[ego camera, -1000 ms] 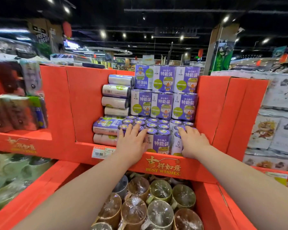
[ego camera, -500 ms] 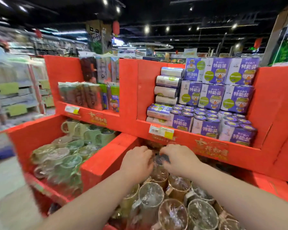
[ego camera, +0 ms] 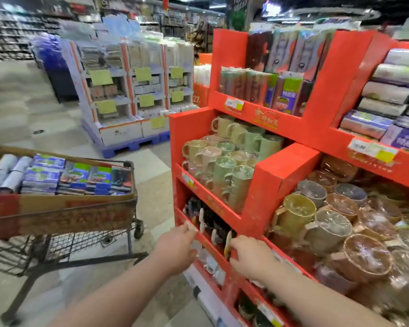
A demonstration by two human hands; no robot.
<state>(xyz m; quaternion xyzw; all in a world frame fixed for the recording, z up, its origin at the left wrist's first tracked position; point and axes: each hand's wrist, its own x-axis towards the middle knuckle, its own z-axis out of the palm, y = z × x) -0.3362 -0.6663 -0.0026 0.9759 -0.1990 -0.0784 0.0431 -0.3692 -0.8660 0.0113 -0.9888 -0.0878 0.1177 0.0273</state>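
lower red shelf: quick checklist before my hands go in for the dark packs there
1. Hands at the shelf: ok, left hand and right hand are both at the front rim of the lower shelf.
2. Grip on anything: cannot tell, the fingers are blurred.
3. Dark packs identified: cannot tell, too blurred.
4. Green mugs above, clear of the hands: ok.
5. Cart close by on the left: ok, loaded with packs.

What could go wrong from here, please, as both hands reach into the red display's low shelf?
1. The stacked green mugs sit on the shelf above the left hand and right hand; jolting the red display might topple them.
2. The dark packets stand crowded on the low shelf, so pulling one may drag out others.
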